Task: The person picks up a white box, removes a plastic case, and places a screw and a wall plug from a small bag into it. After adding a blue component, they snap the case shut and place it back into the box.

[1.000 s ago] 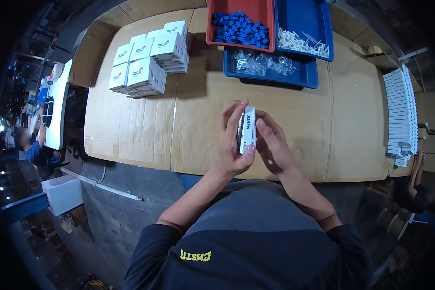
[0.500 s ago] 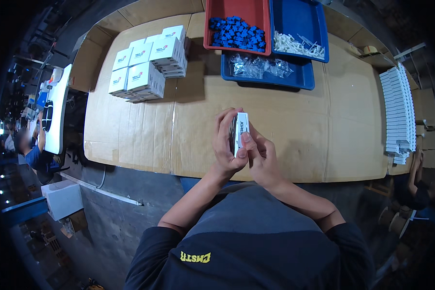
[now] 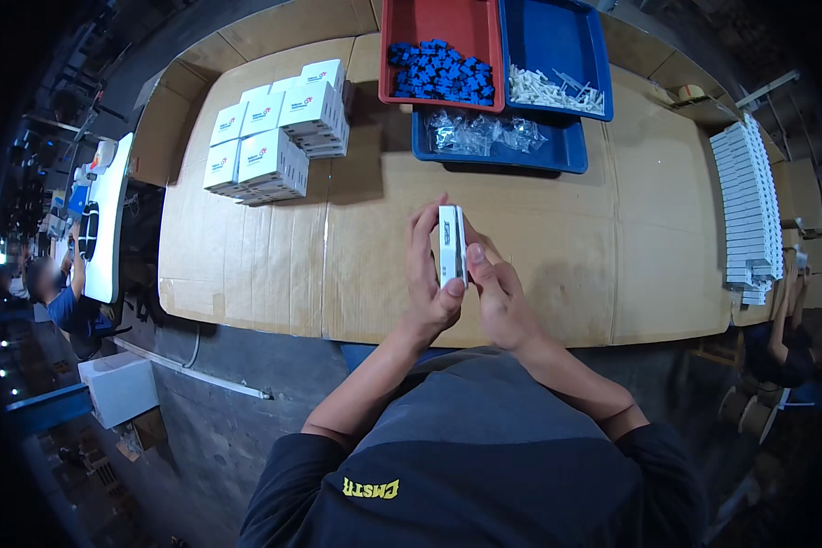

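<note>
Over the near middle of the cardboard-covered table, a small flat white box (image 3: 448, 247) stands on edge between my hands, its narrow printed side facing up. My left hand (image 3: 426, 283) is closed round it, fingers along the left side and thumb at the near end. From the right, my right hand (image 3: 504, 297) presses against the other side, its thumb close to the top edge and its fingers partly hidden behind the box. A darker strip shows along the box's right edge; I cannot make out what it is.
Stacked white boxes (image 3: 274, 164) stand at the left. Beyond my hands are a red tray (image 3: 443, 23) of blue plastic pieces, a blue tray (image 3: 553, 41) of white pieces and a lower blue tray (image 3: 566, 155) with clear bags. White packs (image 3: 749, 210) line the right edge. People work at both sides.
The white box has turned in my hands, so its printed narrow side looks different and a dark strip shows at its right. My right thumb has slid slightly right, off the printed side.
</note>
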Available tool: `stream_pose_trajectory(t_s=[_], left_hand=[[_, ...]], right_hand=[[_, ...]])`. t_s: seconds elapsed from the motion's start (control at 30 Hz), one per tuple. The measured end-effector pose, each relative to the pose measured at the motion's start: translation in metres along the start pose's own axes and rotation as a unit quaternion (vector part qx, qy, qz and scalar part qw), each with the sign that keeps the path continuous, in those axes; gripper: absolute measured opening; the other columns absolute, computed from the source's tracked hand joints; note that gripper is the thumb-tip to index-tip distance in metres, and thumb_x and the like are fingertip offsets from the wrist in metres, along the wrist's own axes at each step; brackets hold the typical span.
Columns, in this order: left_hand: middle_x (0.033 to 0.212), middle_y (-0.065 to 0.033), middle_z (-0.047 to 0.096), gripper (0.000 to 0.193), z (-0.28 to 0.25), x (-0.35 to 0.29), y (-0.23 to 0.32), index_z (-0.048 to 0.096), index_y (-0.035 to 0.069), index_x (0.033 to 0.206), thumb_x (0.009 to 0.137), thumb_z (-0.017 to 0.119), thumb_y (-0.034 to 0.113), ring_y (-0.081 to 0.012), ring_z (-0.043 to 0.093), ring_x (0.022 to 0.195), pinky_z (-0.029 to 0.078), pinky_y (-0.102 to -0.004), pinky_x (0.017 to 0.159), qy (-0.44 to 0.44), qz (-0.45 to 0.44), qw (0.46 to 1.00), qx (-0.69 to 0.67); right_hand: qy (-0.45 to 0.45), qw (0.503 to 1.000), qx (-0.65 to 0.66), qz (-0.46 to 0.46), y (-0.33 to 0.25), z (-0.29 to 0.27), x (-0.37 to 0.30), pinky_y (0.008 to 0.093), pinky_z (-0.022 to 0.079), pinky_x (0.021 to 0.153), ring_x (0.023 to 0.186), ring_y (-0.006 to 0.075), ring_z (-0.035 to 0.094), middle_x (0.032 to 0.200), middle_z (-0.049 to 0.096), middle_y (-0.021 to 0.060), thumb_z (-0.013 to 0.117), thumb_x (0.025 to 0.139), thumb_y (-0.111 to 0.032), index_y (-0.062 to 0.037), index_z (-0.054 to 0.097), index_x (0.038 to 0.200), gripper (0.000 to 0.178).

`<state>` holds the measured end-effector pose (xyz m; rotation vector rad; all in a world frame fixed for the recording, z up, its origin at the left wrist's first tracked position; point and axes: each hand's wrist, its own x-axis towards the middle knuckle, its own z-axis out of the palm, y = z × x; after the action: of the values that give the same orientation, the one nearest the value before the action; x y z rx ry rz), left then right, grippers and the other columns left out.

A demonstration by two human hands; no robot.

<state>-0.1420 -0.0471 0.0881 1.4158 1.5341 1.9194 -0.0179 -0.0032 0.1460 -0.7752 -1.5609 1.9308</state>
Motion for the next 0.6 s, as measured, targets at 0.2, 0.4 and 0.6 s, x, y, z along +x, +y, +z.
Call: stream_pose_trajectory(t_s=[0.2, 0.4, 0.6], left_hand=[[0.16, -0.0239, 0.034, 0.103, 0.001, -0.018, -0.001, 0.017, -0.005, 0.162, 0.099, 0.05, 0.07, -0.0362, 0.047, 0.14, 0.038, -0.0485, 0.117, -0.065, -0.143, 0.977, -0.142], [0.153, -0.0158, 0.045, 0.068, 0.007, 0.001, 0.032, 0.022, 0.003, 0.162, 0.113, 0.029, 0.05, -0.0257, 0.05, 0.139, 0.045, -0.0394, 0.113, -0.039, -0.316, 0.9, -0.298], [0.147, -0.0119, 0.05, 0.072, 0.017, -0.009, 0.048, 0.033, 0.009, 0.157, 0.11, 0.024, 0.062, -0.0225, 0.053, 0.136, 0.047, -0.0366, 0.111, -0.123, -0.458, 0.807, -0.352]], right_hand=[[-0.068, 0.997, -0.041, 0.008, -0.013, -0.022, 0.005, 0.0355, 0.049, 0.103, 0.127, 0.0237, 0.054, 0.158, 0.033, 0.0128, 0.075, 0.095, -0.031, -0.0026, 0.033, 0.162, 0.084], [0.003, 0.898, -0.379, -0.223, -0.01, -0.04, 0.008, 0.0422, 0.05, 0.097, 0.118, 0.0318, 0.055, 0.151, 0.04, 0.0179, 0.085, 0.082, -0.043, -0.0077, 0.045, 0.157, 0.092], [-0.041, 0.861, -0.33, -0.384, -0.012, -0.058, 0.036, 0.0491, 0.048, 0.105, 0.136, 0.0423, 0.051, 0.149, 0.05, 0.0232, 0.085, 0.074, -0.057, -0.0064, 0.058, 0.146, 0.092]])
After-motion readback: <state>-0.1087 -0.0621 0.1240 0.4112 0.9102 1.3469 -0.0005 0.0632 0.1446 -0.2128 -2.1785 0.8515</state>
